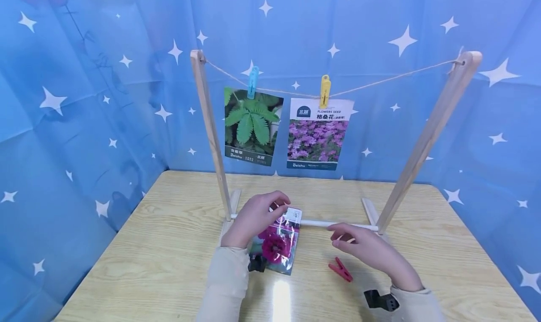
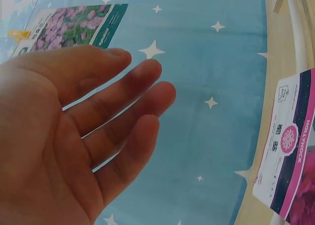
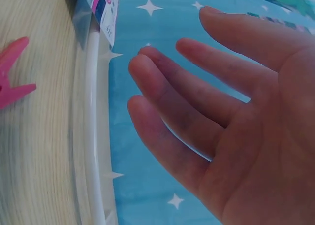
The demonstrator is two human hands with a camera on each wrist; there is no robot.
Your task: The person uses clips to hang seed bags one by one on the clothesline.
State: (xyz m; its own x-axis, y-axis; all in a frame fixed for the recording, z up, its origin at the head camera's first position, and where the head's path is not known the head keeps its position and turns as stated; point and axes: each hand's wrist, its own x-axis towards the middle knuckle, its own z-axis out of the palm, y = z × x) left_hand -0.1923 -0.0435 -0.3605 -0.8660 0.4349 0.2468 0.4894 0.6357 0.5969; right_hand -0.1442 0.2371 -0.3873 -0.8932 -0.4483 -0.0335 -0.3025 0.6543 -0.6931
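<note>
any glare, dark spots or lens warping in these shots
Head view: bright glare streak on the table, smaller shine on the hollyhock packet; left wrist view: left hand shaded against a brighter backdrop, white rod bowed near the right edge, probably lens distortion; right wrist view: right hand also shaded, palm dim.

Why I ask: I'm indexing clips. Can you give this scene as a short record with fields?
Support: wooden frame with a string across its top
Hanging: green-leaf packet from a blue clip; purple-flower packet from a yellow clip
On the table: magenta-flower packet; red clip, unattached
Left hand: near the magenta-flower packet, holding nothing
Right hand: near the red clip, holding nothing
Backdrop: star-patterned blue cloth
</note>
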